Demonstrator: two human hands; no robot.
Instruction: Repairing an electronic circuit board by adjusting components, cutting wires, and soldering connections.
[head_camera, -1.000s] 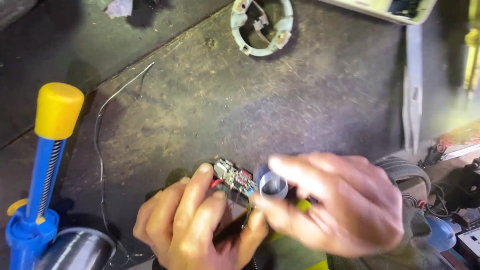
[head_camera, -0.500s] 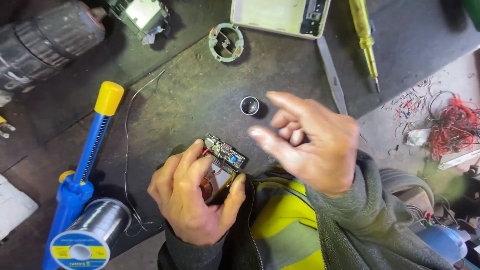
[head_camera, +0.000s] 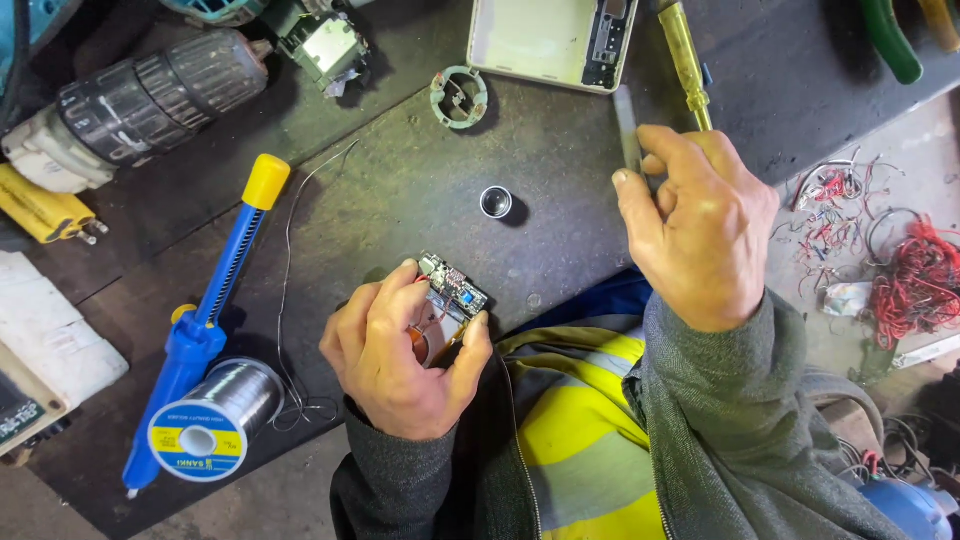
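Seemingly circuit board (head_camera: 455, 285) in left hand (head_camera: 400, 360)

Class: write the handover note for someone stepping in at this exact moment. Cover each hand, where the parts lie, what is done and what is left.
Left hand: grips the small circuit board over the dark mat.
Right hand: fingers on the thin grey strip, beside the yellow screwdriver.
Small metal ring: lying loose on the mat, untouched.
Solder spool and blue solder sucker: left of the left hand.
Done: ring set down.
Left: board still in hand, strip not lifted.
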